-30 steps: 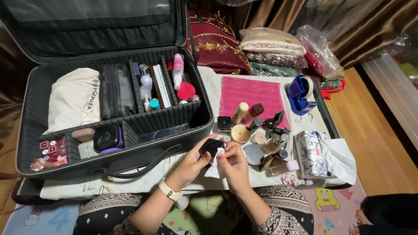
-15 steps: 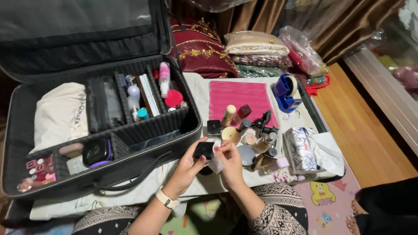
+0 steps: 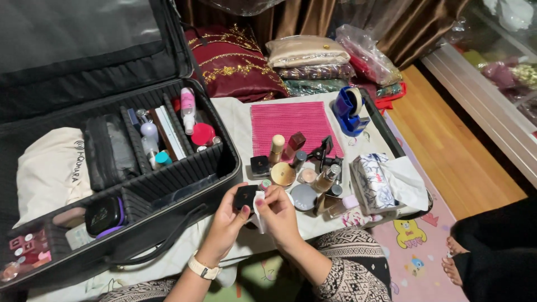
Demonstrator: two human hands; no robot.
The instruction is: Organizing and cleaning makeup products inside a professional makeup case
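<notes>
Both hands [image 3: 254,215] hold a black compact [image 3: 245,197] beside the open makeup case [image 3: 184,179].

Black compact [image 3: 244,197] half hidden behind left hand [image 3: 226,221] fingers; its lid state impossible to tell. White wipe [image 3: 259,208] mostly covered by right hand [image 3: 281,217]. Makeup case [image 3: 33,268] lid cut off by top and left picture edges; its near left corner also cut off. Small pots [image 3: 19,254] at that corner too small to identify. Bare feet [image 3: 454,257] of another person at right edge, body cut off. Low table [image 3: 235,114] near edge concealed under white cloth and forearms.
</notes>
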